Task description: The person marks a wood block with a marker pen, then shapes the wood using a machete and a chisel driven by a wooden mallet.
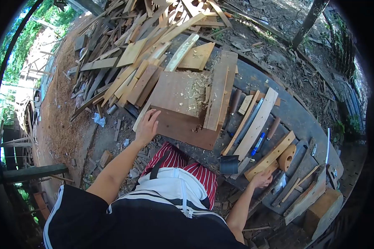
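My left hand [147, 125] is at the left edge of a brown wooden block [174, 93], fingers apart, with shavings on the block's top. A long plank [217, 95] lies along the block's right side. My right hand [262, 178] is at the near end of a light wooden bar with holes [271, 155]; its fingers are bent, and whether they grip the bar is unclear. Close to that hand are a rounded wooden piece with holes [287, 157] and a blue marker [257, 144].
The dark workbench [257, 79] bears wooden strips [257, 120], a chisel handle [273, 128], a dark square piece [229, 164] and thick wood blocks [323, 211] at the right. A large pile of offcuts [129, 45] rises at the back left. Sawdust [66, 120] covers ground on the left.
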`<state>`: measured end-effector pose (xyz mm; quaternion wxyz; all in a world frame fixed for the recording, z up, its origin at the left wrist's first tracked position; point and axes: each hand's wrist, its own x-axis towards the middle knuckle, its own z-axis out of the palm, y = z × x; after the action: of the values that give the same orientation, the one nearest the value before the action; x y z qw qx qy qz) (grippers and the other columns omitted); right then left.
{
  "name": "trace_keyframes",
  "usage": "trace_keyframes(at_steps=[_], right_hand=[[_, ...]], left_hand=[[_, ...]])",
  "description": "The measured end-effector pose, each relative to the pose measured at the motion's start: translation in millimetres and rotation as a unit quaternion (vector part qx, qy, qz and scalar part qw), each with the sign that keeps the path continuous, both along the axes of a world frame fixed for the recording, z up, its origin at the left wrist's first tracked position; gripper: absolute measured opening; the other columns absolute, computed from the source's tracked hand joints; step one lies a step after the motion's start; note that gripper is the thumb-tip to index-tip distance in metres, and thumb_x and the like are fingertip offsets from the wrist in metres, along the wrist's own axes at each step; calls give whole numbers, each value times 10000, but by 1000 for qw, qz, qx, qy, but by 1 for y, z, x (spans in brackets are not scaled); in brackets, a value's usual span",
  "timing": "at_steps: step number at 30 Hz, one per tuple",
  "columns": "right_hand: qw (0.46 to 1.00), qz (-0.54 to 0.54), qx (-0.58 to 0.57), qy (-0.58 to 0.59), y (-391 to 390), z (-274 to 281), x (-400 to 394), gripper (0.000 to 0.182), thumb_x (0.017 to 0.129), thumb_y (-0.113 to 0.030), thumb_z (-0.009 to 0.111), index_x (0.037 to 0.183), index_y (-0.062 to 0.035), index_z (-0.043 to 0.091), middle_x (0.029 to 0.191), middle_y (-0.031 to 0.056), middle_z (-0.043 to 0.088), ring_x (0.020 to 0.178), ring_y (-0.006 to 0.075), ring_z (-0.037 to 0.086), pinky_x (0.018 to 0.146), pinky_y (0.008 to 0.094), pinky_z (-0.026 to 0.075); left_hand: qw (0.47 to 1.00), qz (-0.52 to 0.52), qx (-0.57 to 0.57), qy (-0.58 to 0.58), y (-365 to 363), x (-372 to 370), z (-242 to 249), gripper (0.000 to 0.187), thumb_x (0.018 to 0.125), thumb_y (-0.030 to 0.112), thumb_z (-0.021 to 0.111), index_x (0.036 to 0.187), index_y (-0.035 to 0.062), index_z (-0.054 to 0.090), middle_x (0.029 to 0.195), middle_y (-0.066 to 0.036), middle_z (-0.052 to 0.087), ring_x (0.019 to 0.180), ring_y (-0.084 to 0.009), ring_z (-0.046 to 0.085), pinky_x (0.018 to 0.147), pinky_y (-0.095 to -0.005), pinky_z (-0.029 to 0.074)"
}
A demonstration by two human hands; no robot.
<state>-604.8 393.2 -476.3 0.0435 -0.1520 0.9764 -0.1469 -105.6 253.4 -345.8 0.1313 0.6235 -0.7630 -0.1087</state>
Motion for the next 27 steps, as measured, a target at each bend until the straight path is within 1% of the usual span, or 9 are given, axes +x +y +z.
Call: trace_keyframes(at_steps=[4,6,8,10,14,18,22,24,27], right_hand=[[992,47,-74,96,-33,33,51,422,868,-178,608,1287,-145,560,1315,147,472,1224,371,437,1020,500,342],[968,133,-151,149,-51,44,81,390,857,-143,609,1245,-120,590,1284,174,478,1216,367,443,1011,503,344],[964,156,-184,112,-76,69,127,374,841,-102,603,1214,-109,607,1270,172,481,1194,363,452,1005,490,343],[963,195,-151,106,-96,89,167,377,831,-93,602,1207,-113,611,1271,156,472,1186,360,449,1006,481,345],[950,245,-177,81,-126,86,200,314,856,-103,596,1167,-108,634,1263,148,477,1167,355,449,983,483,355],[957,240,-146,75,-132,80,198,293,858,-106,598,1148,-102,643,1213,134,522,1134,337,487,959,455,384],[965,237,-104,-49,-139,44,173,226,883,-132,592,1090,-80,665,1051,135,636,1013,301,596,883,387,463],[946,201,-123,-222,-151,24,161,209,894,-153,597,1062,-57,675,984,137,684,922,267,654,825,369,503],[937,232,-129,-228,-177,-6,146,211,895,-187,617,1045,-55,685,939,123,712,874,243,679,795,351,522]], left_hand=[[997,72,-21,13,-33,56,-13,478,856,64,573,1326,69,482,1292,-152,482,1194,-352,469,1012,-419,394],[997,62,-27,34,-53,93,-27,483,870,119,580,1338,71,468,1305,-172,471,1196,-378,462,1017,-442,386],[986,156,-8,-49,-69,126,-47,549,869,192,612,1371,65,430,1334,-182,447,1229,-388,439,1013,-453,385],[978,192,38,-78,-84,163,-73,655,855,312,654,1403,62,396,1373,-192,415,1270,-396,405,1029,-486,366],[972,186,109,-93,-97,185,-84,741,835,422,669,1410,51,386,1398,-186,396,1302,-385,376,1045,-497,349],[977,142,98,-129,-98,184,-77,754,846,487,634,1413,55,386,1420,-190,377,1318,-386,356,1072,-492,309],[984,163,46,-61,-98,192,-91,679,903,451,580,1416,51,383,1427,-232,358,1327,-415,325,1072,-517,293],[979,193,33,-59,-102,198,-103,594,936,371,552,1415,63,385,1394,-240,394,1290,-411,371,1072,-506,293],[967,250,52,15,-111,239,-157,608,919,353,579,1407,46,388,1340,-259,444,1221,-441,431,1039,-496,343]])
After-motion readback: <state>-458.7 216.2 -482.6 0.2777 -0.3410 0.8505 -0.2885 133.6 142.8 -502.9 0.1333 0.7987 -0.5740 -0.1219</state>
